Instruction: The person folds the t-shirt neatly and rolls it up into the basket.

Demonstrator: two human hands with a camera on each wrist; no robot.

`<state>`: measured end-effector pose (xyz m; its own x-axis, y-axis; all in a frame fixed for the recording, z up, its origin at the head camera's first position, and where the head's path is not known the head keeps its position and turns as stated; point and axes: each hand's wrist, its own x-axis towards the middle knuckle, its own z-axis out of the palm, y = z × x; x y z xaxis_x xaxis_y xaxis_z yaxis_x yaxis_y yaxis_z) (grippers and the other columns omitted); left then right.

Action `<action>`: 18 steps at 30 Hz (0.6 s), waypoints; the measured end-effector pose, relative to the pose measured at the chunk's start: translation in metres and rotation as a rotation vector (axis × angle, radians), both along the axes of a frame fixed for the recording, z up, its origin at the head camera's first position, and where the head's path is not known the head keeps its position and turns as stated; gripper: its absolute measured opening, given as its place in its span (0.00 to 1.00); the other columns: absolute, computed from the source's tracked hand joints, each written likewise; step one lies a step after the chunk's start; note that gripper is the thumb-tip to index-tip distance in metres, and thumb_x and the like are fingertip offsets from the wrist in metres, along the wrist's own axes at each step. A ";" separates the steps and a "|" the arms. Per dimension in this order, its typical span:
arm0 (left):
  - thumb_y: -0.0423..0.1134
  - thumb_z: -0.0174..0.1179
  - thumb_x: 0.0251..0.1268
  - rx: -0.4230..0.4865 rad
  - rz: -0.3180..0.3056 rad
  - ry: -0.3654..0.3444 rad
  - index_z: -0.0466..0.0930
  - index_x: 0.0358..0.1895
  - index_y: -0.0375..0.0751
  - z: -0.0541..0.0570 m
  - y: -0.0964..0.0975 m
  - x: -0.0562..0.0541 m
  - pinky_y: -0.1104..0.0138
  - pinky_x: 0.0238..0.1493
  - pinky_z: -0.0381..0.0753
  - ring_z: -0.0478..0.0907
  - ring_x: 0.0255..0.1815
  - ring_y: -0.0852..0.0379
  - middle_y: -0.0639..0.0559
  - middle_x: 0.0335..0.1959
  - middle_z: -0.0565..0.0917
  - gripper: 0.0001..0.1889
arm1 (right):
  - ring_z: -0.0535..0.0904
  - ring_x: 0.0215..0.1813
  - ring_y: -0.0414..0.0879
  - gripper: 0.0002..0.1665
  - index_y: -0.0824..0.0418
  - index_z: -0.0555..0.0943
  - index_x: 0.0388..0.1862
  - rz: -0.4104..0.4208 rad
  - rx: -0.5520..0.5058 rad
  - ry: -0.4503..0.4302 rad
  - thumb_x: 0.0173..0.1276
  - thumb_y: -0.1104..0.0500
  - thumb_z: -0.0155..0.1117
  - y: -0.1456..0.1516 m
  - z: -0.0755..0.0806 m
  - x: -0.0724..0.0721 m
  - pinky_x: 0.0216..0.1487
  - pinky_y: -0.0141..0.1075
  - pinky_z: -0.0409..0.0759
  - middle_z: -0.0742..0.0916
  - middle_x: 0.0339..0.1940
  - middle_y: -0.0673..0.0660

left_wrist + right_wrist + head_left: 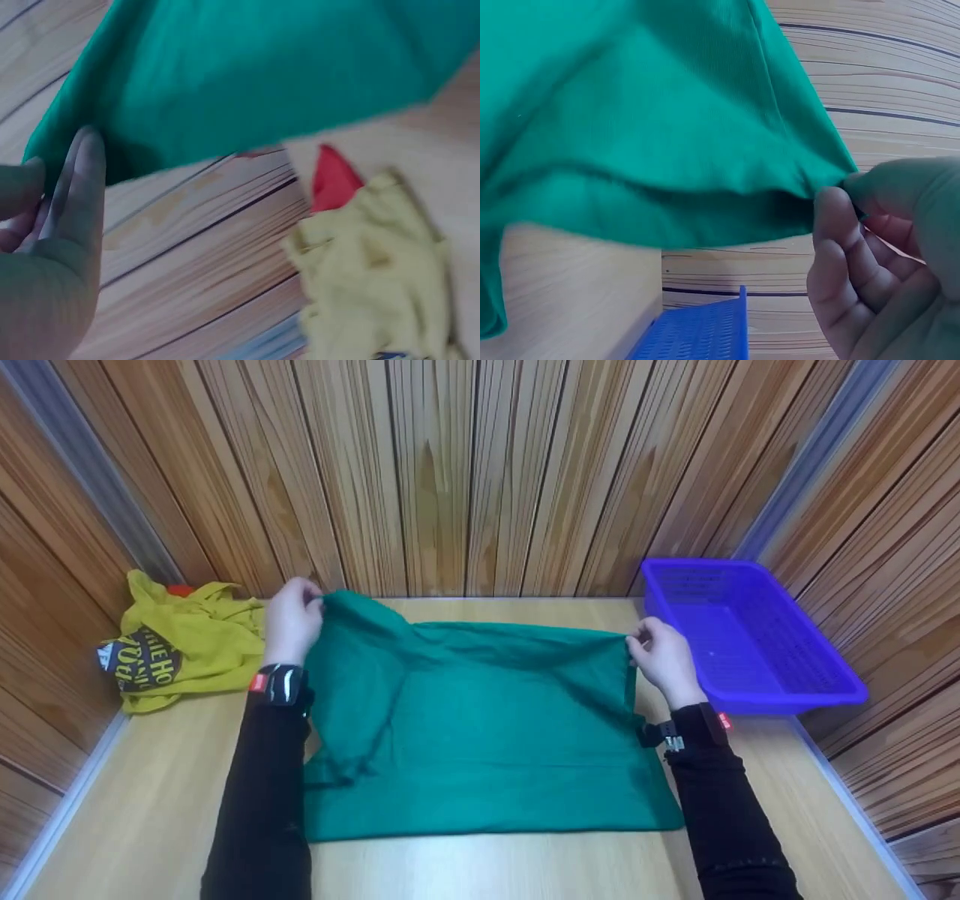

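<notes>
A green cloth garment (480,735) spreads across the middle of the table, its far edge lifted and its near edge lying flat. At its far left corner my left hand (294,619) pinches the fabric between thumb and fingers; the left wrist view shows the same corner of green cloth (247,75) raised. My right hand (664,656) pinches the far right corner. In the right wrist view, thumb and forefinger grip the hemmed edge of the green cloth (667,142), which sags in folds between the hands.
A crumpled yellow garment (217,645) with dark printed lettering lies at the left, a bit of red cloth (180,590) behind it. A purple plastic basket (750,637) stands at the right. Wood-panelled walls (435,472) enclose the table's back and sides.
</notes>
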<state>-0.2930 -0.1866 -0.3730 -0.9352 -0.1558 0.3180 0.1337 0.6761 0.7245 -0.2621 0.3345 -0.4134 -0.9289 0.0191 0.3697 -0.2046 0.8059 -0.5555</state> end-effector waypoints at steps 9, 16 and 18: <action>0.24 0.52 0.70 -0.184 -0.157 0.206 0.74 0.45 0.27 0.016 0.010 -0.008 0.48 0.57 0.72 0.75 0.51 0.36 0.33 0.45 0.78 0.05 | 0.85 0.41 0.59 0.07 0.72 0.76 0.42 -0.026 -0.071 0.041 0.73 0.66 0.57 -0.001 0.001 -0.003 0.41 0.48 0.82 0.82 0.42 0.68; 0.23 0.52 0.70 -0.191 -0.195 0.199 0.74 0.46 0.28 0.014 0.008 -0.009 0.48 0.59 0.72 0.75 0.54 0.37 0.34 0.50 0.78 0.05 | 0.83 0.45 0.61 0.07 0.72 0.76 0.42 -0.050 -0.079 0.064 0.73 0.66 0.57 -0.002 0.004 -0.004 0.46 0.51 0.80 0.80 0.43 0.68; 0.24 0.52 0.71 -0.177 -0.199 0.163 0.74 0.47 0.28 0.013 0.006 -0.009 0.48 0.59 0.72 0.75 0.54 0.37 0.34 0.50 0.77 0.06 | 0.82 0.45 0.61 0.07 0.72 0.76 0.42 -0.056 -0.074 0.052 0.73 0.66 0.57 -0.002 0.004 -0.005 0.46 0.51 0.80 0.80 0.43 0.68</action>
